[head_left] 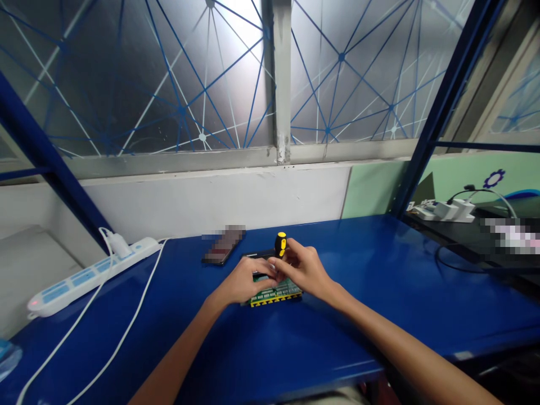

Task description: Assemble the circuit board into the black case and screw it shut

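Observation:
A green circuit board point(276, 293) with a yellow-marked front edge lies on the blue table point(379, 292). My left hand point(244, 278) rests on the board's left part, fingers curled and pressing it down. My right hand point(301, 267) is closed around a stubby screwdriver point(280, 243) with a yellow and black handle, held upright over the board. The screwdriver's tip is hidden behind my fingers.
A dark phone point(223, 246) lies just behind the board to the left. A white power strip point(90, 273) with a plugged-in charger and white cable lies at the table's left. More chargers and black cables sit on a dark surface point(459, 233) at the right. Blue shelf posts flank the table.

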The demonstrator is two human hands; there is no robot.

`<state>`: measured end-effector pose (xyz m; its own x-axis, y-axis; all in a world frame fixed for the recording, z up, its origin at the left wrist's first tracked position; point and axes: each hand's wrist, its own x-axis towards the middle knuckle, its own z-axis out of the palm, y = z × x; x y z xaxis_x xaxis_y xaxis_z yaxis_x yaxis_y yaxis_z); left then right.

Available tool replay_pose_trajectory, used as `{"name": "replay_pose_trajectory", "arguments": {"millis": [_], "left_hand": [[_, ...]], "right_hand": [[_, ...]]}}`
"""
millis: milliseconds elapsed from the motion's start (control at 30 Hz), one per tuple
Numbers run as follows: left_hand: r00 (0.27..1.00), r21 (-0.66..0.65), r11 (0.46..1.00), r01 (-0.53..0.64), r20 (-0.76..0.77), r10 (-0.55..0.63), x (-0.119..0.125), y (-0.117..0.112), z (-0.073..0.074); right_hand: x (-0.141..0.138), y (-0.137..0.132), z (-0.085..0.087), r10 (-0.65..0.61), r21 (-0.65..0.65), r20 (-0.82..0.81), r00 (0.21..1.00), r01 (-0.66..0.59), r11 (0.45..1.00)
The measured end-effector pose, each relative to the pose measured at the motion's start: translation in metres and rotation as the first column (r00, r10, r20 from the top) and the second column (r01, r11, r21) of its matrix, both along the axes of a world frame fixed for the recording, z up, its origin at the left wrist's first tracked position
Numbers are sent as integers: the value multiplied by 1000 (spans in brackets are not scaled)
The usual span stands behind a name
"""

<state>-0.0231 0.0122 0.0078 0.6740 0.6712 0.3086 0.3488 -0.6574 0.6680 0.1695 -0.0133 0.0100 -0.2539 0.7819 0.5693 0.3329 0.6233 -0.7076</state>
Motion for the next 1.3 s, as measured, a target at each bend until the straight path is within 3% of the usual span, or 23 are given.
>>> {"name": "replay_pose_trajectory", "arguments": {"millis": [500,700,1300], "left_hand": [[1000,-34,999,8,-12,-8,2,-7,10],[1000,-97,995,16,-19,-18,1,-6,11],[999,-112,993,36,9,-36,1,-5,10]], "right_hand": [[0,-5,6,32,3,34,999,-32,999],[3,-6,11,154,-93,11,988,-152,984],[9,-5,15,318,-208,-43,947,-319,925]]}}
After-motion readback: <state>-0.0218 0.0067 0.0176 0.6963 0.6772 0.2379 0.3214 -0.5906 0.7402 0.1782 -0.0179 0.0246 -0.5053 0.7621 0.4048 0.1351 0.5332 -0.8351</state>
